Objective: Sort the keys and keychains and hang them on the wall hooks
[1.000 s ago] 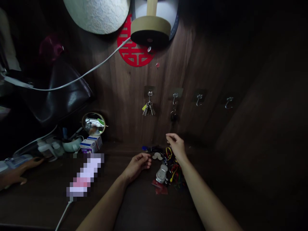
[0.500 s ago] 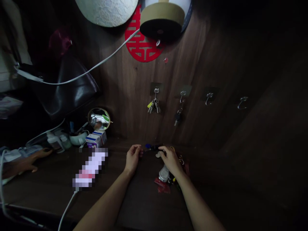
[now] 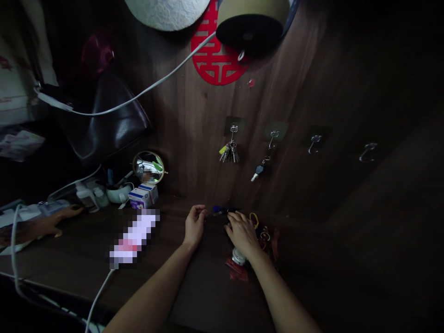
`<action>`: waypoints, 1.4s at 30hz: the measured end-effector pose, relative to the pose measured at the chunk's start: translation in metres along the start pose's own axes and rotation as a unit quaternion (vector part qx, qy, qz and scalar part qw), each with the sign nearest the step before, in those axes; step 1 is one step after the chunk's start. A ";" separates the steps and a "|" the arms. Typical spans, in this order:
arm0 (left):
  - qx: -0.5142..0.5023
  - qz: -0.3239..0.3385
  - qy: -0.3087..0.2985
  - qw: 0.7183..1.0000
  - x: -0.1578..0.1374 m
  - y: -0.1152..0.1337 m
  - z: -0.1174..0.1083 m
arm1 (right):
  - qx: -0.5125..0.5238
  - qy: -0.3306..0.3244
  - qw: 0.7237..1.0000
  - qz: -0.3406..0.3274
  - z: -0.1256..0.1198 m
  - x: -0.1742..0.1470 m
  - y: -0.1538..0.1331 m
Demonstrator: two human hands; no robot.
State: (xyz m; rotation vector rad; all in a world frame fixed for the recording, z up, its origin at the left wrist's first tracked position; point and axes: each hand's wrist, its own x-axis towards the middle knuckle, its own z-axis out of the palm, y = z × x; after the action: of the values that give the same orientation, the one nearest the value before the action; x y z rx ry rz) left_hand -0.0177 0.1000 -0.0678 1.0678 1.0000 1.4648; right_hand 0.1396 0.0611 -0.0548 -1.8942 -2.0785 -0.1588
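Fingers of the right hand (image 3: pixel 243 235) fanned loosely over a trinket pile; any hold beneath was hidden. The left hand (image 3: pixel 194 229) half curled nearby, its grip unclear. Partly under the right wrist, a rounded silver fob (image 3: pixel 238 257) looked hard, light, slippery, best pinched by its sides, beside limp yellow cord (image 3: pixel 255 220) and a thin red packet (image 3: pixel 238 274). Beyond, 4 metal hooks (image 3: pixel 315 143) lined the wood-grained wall (image 3: pixel 194 152).

We seem to be in a home, with a handbag (image 3: pixel 111 134) at upper left, a round mirror (image 3: pixel 148 167) below it, and a red wall decoration (image 3: pixel 219 60) at top centre.
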 end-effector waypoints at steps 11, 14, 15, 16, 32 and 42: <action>0.025 0.020 -0.036 0.999 -0.002 -0.006 0.002 | -0.024 0.002 0.999 0.020 0.003 0.005 0.003; 0.052 0.027 -0.052 0.997 -0.003 -0.005 0.002 | -0.025 -0.017 0.999 0.026 0.003 0.005 0.003; 0.059 0.028 -0.056 0.996 -0.004 -0.005 0.002 | -0.022 -0.017 0.999 0.025 0.003 0.005 0.004; 0.062 0.029 -0.059 0.996 -0.004 -0.005 0.001 | -0.017 -0.013 1.000 0.021 0.004 0.004 0.004; 0.044 0.032 -0.057 0.997 -0.001 -0.007 0.000 | 0.103 0.133 0.986 0.001 0.006 0.004 0.013; 0.092 0.070 -0.147 0.982 -0.009 0.002 0.003 | 0.487 0.173 0.851 0.091 0.004 0.009 0.012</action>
State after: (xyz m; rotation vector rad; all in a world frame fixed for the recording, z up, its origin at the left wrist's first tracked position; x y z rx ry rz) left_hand -0.0145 0.0910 -0.0660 1.4667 0.8734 1.2950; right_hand 0.1503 0.0720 -0.0580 -1.2631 -1.2987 0.4834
